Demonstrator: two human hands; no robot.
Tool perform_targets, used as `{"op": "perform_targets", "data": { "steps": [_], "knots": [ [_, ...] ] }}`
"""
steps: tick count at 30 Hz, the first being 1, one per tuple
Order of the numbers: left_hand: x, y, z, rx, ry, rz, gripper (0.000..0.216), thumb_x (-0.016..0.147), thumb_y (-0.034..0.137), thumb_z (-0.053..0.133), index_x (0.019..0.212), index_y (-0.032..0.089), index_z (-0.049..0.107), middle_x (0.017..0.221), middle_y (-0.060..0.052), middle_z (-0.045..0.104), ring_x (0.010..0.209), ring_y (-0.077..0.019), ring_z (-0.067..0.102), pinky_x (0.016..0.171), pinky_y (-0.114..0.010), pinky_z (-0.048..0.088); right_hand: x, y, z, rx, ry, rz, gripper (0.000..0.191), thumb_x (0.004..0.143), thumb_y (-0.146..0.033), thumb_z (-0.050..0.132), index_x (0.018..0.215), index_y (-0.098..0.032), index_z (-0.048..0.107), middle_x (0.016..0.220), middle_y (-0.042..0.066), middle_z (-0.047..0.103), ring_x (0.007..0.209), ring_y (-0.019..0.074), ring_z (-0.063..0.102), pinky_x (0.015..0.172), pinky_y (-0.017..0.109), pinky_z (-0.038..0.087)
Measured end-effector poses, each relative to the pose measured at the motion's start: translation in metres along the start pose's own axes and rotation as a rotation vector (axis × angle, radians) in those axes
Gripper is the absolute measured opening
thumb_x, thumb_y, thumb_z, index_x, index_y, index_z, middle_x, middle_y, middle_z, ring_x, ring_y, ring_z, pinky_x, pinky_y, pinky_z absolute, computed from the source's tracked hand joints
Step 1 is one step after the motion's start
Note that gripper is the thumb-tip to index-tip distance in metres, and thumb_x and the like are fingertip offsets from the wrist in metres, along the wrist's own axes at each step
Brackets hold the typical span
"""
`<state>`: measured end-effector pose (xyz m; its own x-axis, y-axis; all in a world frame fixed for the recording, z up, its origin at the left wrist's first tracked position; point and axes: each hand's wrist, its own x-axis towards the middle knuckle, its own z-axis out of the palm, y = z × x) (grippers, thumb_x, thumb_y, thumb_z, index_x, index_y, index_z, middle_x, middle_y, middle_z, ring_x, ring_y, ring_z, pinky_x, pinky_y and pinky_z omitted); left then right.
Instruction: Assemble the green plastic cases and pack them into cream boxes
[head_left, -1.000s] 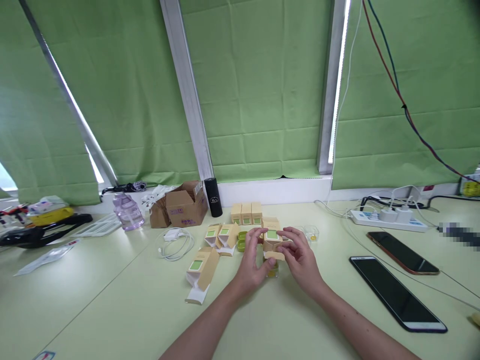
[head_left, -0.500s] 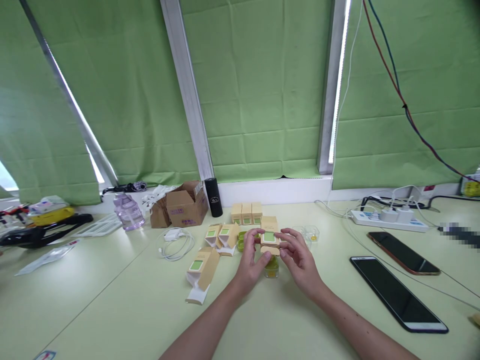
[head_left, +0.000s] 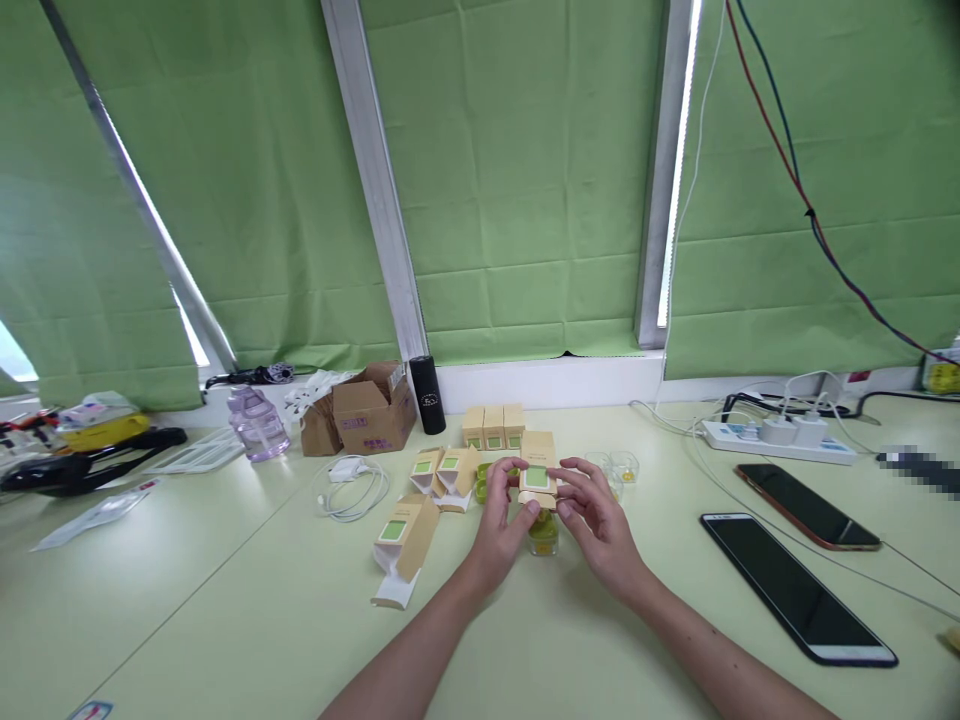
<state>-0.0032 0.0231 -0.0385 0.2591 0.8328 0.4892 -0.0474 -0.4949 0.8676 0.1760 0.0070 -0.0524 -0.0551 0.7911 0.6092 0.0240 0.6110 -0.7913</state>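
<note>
Both hands meet over the middle of the pale green table. My left hand and my right hand together grip a small tan carton with a green label, fingers curled round its sides. Its lower flap hangs open just above a small green jar that stands on the table between my hands. Open tan cartons lie to the left. Three closed cartons stand in a row behind.
A brown cardboard box, a black cylinder, a purple bottle and a white cable sit at the left back. Two phones and a power strip lie to the right. Small clear cups stand behind my right hand.
The carton in my hands has turned a little more upright and closer over the green jar. My hands have drawn slightly nearer each other.
</note>
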Motion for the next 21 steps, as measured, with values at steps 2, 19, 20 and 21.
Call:
{"op": "perform_targets", "data": {
  "steps": [2,19,20,21],
  "knots": [
    [0.0,0.0002,0.0002,0.0,0.006,0.002,0.05,0.093,0.053,0.065,0.133,0.029,0.047,0.124,-0.011,0.055,0.117,-0.027,0.056,0.101,-0.043,0.048,0.0,-0.0002,0.0003,-0.001,-0.001,0.001,0.035,0.1,-0.046,0.059,0.132,-0.034,0.065,0.142,0.011,0.042,0.097,0.02,0.069,0.094,0.042,0.061],
    [0.0,0.0033,0.002,0.042,0.045,0.022,0.041,0.096,0.047,0.062,0.129,0.029,0.049,0.131,-0.009,0.049,0.118,-0.0258,0.051,0.104,-0.042,0.044,-0.0006,-0.0013,0.0013,-0.013,-0.01,-0.035,0.034,0.1,-0.04,0.061,0.133,-0.034,0.065,0.143,0.01,0.04,0.099,0.0196,0.069,0.092,0.041,0.061],
    [0.0,0.003,0.0019,0.049,0.048,0.027,0.04,0.096,0.047,0.062,0.129,0.029,0.049,0.131,-0.009,0.049,0.118,-0.0258,0.051,0.104,-0.042,0.044,-0.0005,-0.0016,0.0014,-0.015,-0.008,-0.038,0.033,0.1,-0.04,0.061,0.133,-0.034,0.065,0.143,0.01,0.04,0.099,0.0197,0.069,0.093,0.041,0.062],
    [-0.0001,0.0027,0.002,0.054,0.049,0.032,0.04,0.096,0.047,0.062,0.13,0.029,0.049,0.132,-0.009,0.049,0.118,-0.0259,0.052,0.104,-0.042,0.043,-0.0004,-0.0018,0.0014,-0.016,-0.007,-0.041,0.034,0.1,-0.04,0.061,0.133,-0.034,0.065,0.143,0.01,0.04,0.1,0.02,0.069,0.093,0.041,0.062]
  ]
}}
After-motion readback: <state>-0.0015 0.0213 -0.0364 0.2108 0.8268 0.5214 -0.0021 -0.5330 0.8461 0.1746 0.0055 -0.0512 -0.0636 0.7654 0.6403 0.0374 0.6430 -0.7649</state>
